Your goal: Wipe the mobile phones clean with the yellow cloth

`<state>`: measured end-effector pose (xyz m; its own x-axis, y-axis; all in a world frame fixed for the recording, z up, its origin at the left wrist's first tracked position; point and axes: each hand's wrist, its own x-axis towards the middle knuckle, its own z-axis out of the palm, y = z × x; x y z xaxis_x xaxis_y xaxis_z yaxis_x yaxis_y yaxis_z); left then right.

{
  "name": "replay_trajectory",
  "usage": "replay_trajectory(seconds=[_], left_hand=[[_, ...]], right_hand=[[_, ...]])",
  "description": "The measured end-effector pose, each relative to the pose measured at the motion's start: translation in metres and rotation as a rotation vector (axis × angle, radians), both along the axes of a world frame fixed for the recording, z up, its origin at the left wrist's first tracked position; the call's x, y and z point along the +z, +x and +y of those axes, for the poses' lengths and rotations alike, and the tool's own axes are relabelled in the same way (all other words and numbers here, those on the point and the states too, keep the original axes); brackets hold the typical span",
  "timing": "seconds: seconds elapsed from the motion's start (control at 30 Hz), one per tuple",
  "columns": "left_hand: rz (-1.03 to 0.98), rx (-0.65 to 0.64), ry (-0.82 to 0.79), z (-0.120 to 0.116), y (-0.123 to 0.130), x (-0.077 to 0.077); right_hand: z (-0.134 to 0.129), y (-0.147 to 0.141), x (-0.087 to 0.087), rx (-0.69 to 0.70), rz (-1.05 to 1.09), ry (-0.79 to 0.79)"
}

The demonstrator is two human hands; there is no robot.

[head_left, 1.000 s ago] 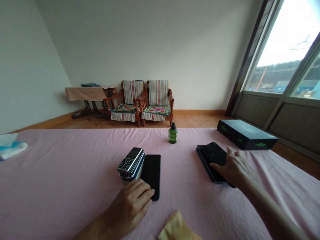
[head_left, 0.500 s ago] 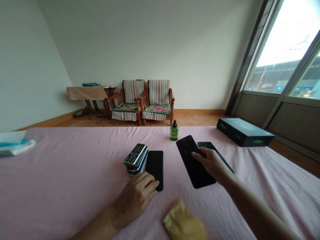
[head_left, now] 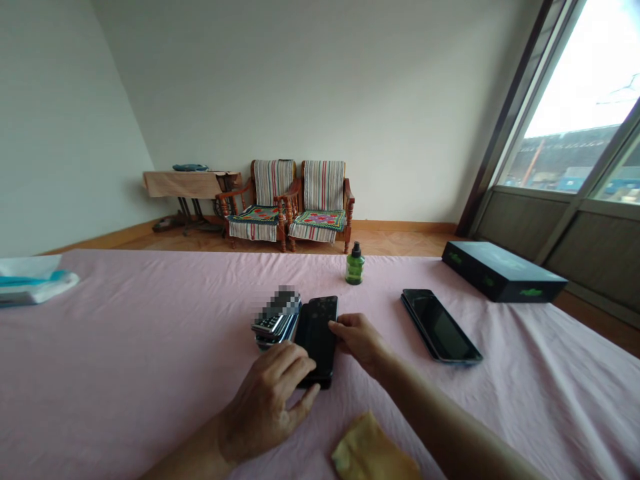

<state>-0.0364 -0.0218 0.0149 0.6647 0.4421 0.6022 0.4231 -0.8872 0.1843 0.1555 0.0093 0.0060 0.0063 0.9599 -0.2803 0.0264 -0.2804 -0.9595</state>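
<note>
A black phone [head_left: 320,333] lies over another dark phone on the pink cloth, right of a stack of older phones [head_left: 273,325] topped by one with a keypad. My right hand [head_left: 361,341] pinches the upper phone's right edge between thumb and fingers. At its lower left side is my left hand [head_left: 275,399], fingers apart and fingertips touching the phone. Farther right lie dark, flat devices, one on another, the upper one a tablet-like slab [head_left: 443,327]. Near the front edge rests a crumpled yellow cloth [head_left: 375,450].
A green spray bottle [head_left: 355,267] stands behind the phones. A black box [head_left: 503,270] sits at the back right, and a white and blue packet [head_left: 35,283] at the far left. Beyond the pink cloth [head_left: 150,320] are two chairs [head_left: 323,193] and a small table [head_left: 185,183].
My right hand has carried the black phone leftward from beside the right-hand devices onto the phone by my left hand. My left hand's fingers have spread slightly. The view has shifted a little.
</note>
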Motion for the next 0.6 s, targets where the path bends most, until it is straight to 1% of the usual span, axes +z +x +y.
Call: replay_trajectory(seconds=[0.2, 0.43, 0.6], left_hand=[[0.048, 0.026, -0.005, -0.001, 0.002, -0.004], [0.115, 0.039, 0.023, -0.002, 0.002, -0.003], [0.128, 0.044, 0.028, 0.000, 0.002, -0.001]], right_hand=[[-0.005, 0.003, 0.002, -0.010, -0.064, 0.106], [-0.007, 0.000, -0.005, -0.084, -0.361, 0.231], [-0.010, 0.000, -0.008, -0.079, -0.537, 0.318]])
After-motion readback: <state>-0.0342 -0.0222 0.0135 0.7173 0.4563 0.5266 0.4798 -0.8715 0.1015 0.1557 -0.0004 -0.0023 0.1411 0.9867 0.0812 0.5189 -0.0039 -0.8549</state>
